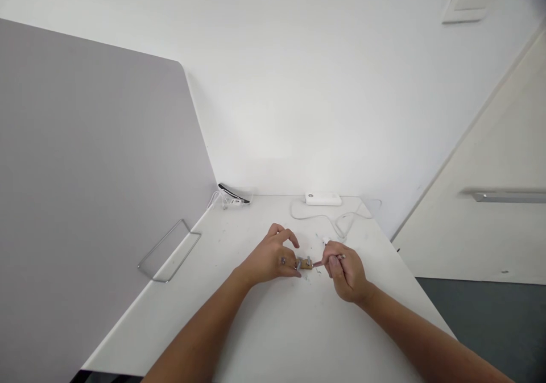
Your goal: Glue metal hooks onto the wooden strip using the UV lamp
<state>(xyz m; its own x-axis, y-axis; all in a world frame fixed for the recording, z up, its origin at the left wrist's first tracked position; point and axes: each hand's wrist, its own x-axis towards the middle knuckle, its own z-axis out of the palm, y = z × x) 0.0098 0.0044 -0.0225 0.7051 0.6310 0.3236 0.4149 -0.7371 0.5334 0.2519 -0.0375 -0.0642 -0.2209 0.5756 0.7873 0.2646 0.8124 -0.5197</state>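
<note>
A small tan block (306, 264) with grey metal bolts (309, 259) standing out of it rests on the white tabletop (273, 337). My left hand (273, 258) is at its left end, thumb and fingers curled against it; a small shiny piece shows at the fingers. From the right, my right hand (346, 272) is closed in a fist, and a short metallic end (341, 256) sticks out beside the thumb. Something thin reaches from this fist to the block's right end; I cannot tell whether it is a finger or a tool. Small grey bits lie around the block.
A white power bank (323, 199) with a pale cable (318, 217) lies at the table's back edge. In the back left corner stands a clear tray with a black strip (234, 193) and white cables. A wire frame (168, 280) juts over the left edge by a grey panel (102, 173).
</note>
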